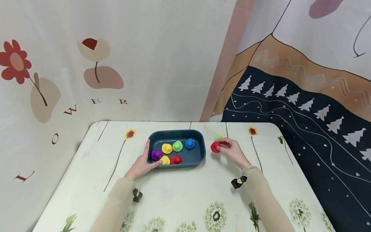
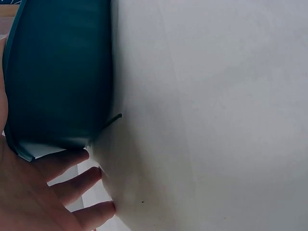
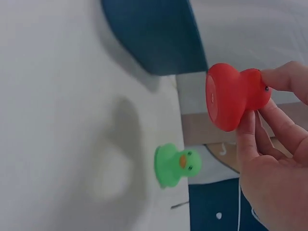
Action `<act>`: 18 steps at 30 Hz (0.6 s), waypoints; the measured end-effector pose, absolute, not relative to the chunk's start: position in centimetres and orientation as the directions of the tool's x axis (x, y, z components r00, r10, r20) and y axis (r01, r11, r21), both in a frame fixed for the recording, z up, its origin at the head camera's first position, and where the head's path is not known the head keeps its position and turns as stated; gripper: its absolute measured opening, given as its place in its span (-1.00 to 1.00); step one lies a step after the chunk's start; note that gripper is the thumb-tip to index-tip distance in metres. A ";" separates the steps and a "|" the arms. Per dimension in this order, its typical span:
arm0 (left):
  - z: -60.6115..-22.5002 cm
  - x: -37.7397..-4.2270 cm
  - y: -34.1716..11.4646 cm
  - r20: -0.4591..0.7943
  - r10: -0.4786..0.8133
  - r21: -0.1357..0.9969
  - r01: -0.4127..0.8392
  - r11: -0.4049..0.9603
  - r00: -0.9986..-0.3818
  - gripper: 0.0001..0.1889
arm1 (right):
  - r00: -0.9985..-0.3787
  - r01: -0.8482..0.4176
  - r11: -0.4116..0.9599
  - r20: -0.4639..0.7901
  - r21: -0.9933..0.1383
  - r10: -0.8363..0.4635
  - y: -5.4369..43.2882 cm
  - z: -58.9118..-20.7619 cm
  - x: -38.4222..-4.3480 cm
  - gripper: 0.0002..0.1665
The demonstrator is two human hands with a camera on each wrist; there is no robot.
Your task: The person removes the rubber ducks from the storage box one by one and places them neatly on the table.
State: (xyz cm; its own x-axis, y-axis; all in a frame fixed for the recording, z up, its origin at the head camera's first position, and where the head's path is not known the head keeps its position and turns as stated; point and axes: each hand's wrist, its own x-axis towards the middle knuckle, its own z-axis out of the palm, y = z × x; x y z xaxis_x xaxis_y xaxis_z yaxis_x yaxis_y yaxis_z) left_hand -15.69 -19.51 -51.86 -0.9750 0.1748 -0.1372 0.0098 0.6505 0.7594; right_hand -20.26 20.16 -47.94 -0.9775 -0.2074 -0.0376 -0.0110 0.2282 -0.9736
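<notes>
The hands are working apart: the left hand is gripping the left end of the tray, probably steadying it; the right hand is pinching a red duck by its head, seemingly leaving its base free. The surface is carrying the tray, which is holding six ducks, mostly toward its left. The red duck is hovering just right, the tray's wall standing between. The left thumb is partly covering the near yellow duck. A loose green duck is sitting beyond the red one.

Left hand on blue tray of six ducks; red toy in right hand
</notes>
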 end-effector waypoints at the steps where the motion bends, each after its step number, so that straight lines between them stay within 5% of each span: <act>1: -51.8 -15.7 -19.5 -0.136 0.174 0.760 0.010 0.650 -0.975 0.21 | -0.978 -0.013 0.234 -0.036 -0.972 -0.205 20.3 -48.1 -20.2 -0.60; 18: -51.9 -15.6 -19.6 -0.134 0.163 0.765 0.003 0.644 -0.978 0.19 | -0.984 -0.047 0.413 -0.029 -0.910 -0.176 23.4 -50.3 -20.5 -0.61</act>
